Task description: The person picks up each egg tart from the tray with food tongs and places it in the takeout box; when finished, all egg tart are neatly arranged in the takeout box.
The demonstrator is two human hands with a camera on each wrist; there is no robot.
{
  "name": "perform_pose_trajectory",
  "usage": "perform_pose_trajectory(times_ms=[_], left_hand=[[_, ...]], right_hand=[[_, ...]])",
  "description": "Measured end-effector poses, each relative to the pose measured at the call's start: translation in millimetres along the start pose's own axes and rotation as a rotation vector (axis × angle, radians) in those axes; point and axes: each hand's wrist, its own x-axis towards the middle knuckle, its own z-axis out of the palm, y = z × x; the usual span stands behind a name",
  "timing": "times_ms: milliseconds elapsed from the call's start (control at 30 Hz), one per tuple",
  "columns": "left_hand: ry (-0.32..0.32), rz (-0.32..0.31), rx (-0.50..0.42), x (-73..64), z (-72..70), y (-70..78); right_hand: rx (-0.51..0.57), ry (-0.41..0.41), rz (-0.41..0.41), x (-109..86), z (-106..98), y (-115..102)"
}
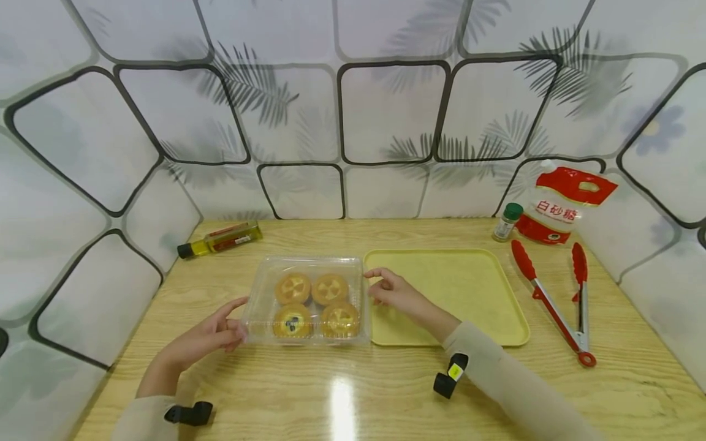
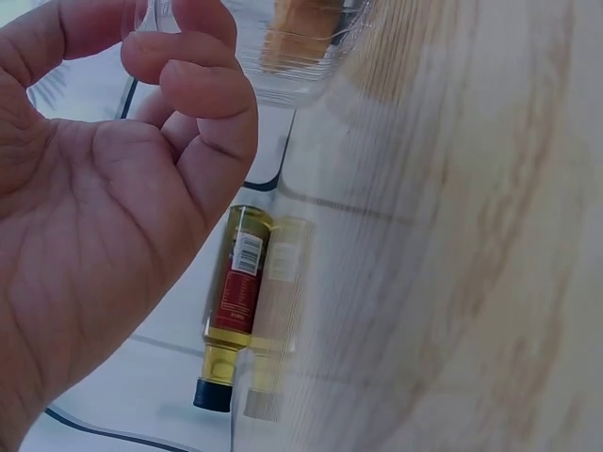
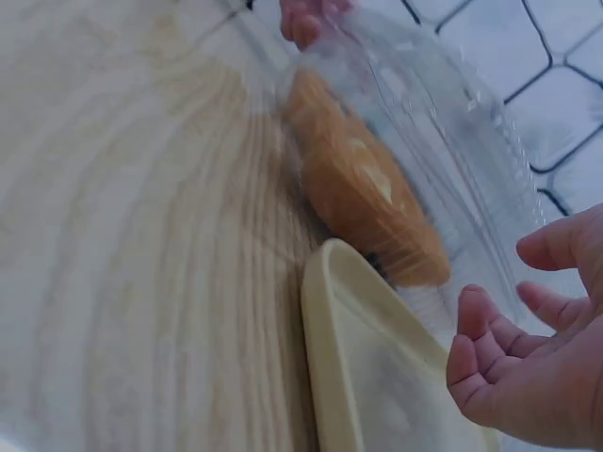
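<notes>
A clear plastic clamshell box (image 1: 309,264) with several round golden tarts (image 1: 331,289) inside sits on the wooden table. My left hand (image 1: 206,337) is at its left side, thumb and finger pinching the clear plastic rim; the left wrist view shows that hand (image 2: 132,188) with curled fingers at the plastic. On the other side, my right hand (image 1: 399,297) has its index finger reaching to the box's upper right edge. In the right wrist view, the right hand's (image 3: 537,348) fingers are loosely bent beside the box, with no plastic gripped between them.
Against the box's right side lies a yellow tray (image 1: 449,294). Red-tipped tongs (image 1: 557,312) lie spread right of it. Behind them stand a green-capped shaker (image 1: 504,223) and a red-and-white sugar bag (image 1: 557,208). An oil bottle (image 1: 223,239) lies at the back left, near the patterned wall.
</notes>
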Motion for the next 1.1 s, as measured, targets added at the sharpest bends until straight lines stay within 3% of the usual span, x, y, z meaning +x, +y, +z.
perform_pose_trajectory(times_ms=[233,367,533,667,867,1100], left_hand=[[-0.014,-0.039,-0.038,0.1,1.3,1.0],[-0.006,-0.012,-0.038,-0.5,2.6,2.4],[-0.005,0.030,-0.053,1.5,3.1,1.1],[0.015,0.026,-0.053,4.5,0.6,0.0],[0.118,-0.050,-0.040,14.0,-4.2,0.3],[0.210,-0.038,-0.098,28.1,-11.2,-2.8]], right_hand=[[-0.023,-0.189,-0.019,-30.0,11,-5],[0.007,-0.248,-0.021,-40.9,23,-3],[0.057,-0.236,-0.017,-47.5,32,-2],[0.090,-0.207,-0.013,-44.7,32,-4],[0.149,-0.154,0.019,-28.2,27,-2],[0.208,-0.132,0.020,-5.0,19,-1]])
